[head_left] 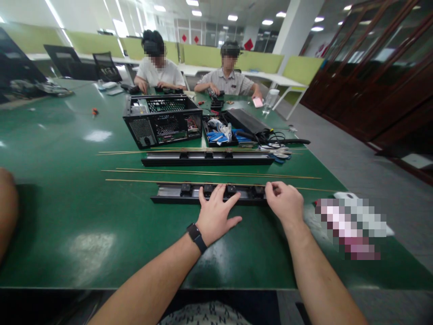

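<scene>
A black track light rail-like channel (pixel 165 199) with a silvery inside lies across the table in front of me. Several black blocks (pixel 186 189) sit along it. My left hand (pixel 218 212), with a dark watch on the wrist, is spread over the channel's middle, fingertips resting at the blocks. At the channel's right end, my right hand (pixel 286 201) is closed, thumb and fingers together beside the rightmost block (pixel 258 192); what they pinch is hidden. A thin brass-coloured rod (pixel 135 181) runs along the channel's far edge and passes behind my right hand.
Beyond lie more thin rods (pixel 216 174) and a second black channel (pixel 169 161). Behind stand an open computer case (pixel 162 119) and a tray of gloves (pixel 219 131). Two people work across the green table (pixel 61 216). Someone's arm (pixel 6 207) enters at left; blurred-out items (pixel 355 221) lie right.
</scene>
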### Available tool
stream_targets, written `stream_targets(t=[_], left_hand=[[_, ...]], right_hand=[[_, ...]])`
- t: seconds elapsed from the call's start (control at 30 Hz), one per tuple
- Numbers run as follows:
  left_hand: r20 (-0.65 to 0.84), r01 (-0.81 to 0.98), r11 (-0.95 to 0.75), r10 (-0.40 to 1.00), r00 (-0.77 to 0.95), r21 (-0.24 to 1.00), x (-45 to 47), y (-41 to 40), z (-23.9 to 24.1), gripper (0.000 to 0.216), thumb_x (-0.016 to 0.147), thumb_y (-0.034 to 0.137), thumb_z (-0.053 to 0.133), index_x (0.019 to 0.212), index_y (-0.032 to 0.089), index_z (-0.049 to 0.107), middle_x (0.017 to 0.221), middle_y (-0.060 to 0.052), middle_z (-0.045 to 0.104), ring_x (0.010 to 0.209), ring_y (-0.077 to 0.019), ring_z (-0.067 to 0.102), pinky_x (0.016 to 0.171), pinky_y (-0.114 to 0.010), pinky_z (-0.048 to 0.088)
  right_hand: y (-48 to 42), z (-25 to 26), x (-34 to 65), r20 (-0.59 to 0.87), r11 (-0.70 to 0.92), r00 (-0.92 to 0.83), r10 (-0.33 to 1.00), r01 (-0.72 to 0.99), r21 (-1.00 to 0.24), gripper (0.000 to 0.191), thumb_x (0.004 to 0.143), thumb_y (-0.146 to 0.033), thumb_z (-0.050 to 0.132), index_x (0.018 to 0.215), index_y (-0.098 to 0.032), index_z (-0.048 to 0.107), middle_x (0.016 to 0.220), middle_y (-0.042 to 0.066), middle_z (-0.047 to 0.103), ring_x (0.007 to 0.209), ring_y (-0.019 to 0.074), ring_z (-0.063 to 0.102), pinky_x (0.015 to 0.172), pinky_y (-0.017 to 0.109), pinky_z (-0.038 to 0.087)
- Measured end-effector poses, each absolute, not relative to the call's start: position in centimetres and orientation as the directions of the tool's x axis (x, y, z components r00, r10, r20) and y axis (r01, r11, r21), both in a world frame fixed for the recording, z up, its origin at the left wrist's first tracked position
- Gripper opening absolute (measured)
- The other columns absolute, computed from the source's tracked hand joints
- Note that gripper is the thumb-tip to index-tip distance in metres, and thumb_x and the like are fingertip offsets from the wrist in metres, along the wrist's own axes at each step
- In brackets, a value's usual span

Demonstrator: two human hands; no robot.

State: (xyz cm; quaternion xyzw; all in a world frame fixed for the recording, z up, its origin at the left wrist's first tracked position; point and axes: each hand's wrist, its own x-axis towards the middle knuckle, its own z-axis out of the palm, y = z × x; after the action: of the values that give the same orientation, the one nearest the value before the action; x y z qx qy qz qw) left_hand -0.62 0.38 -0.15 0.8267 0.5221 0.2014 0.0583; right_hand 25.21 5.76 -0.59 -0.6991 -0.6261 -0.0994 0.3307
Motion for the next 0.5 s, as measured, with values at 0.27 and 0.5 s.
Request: stream_targets(t=[0.27, 0.5], left_hand=[[0.278, 0.851, -0.442, 0.887, 0.368, 0.283, -0.62, 0.37, -0.38, 0.066, 0.095, 0.055, 0.077, 0.156, 0.041, 0.058, 0.171, -0.020, 0.047, 0.159, -0.0393, 0.042, 0.124, -0.085, 0.020], [0.282, 0.850, -0.445, 0.885, 0.370, 0.280, -0.67, 0.42, -0.37, 0.065, 0.095, 0.055, 0.077, 0.156, 0.041, 0.058, 0.171, -0.020, 0.047, 0.158, -0.0397, 0.043, 0.123, -0.085, 0.021]], right_hand=[[5.86, -0.87, 25.45, 0.576, -0.085, 0.251, 0.778, 0.950, -0.300, 0.034, 0.098, -0.038, 0.054, 0.076, -0.021, 0.073, 0.065, 0.005, 0.061, 0.069, 0.0199, 0.047, 0.068, 0.034, 0.030], [5.94, -0.54, 25.82, 0.571, -0.168, 0.335, 0.750, 0.930, -0.326, 0.036, 0.098, -0.035, 0.053, 0.067, -0.021, 0.067, 0.063, 0.005, 0.055, 0.066, 0.0190, 0.041, 0.066, 0.034, 0.025]])
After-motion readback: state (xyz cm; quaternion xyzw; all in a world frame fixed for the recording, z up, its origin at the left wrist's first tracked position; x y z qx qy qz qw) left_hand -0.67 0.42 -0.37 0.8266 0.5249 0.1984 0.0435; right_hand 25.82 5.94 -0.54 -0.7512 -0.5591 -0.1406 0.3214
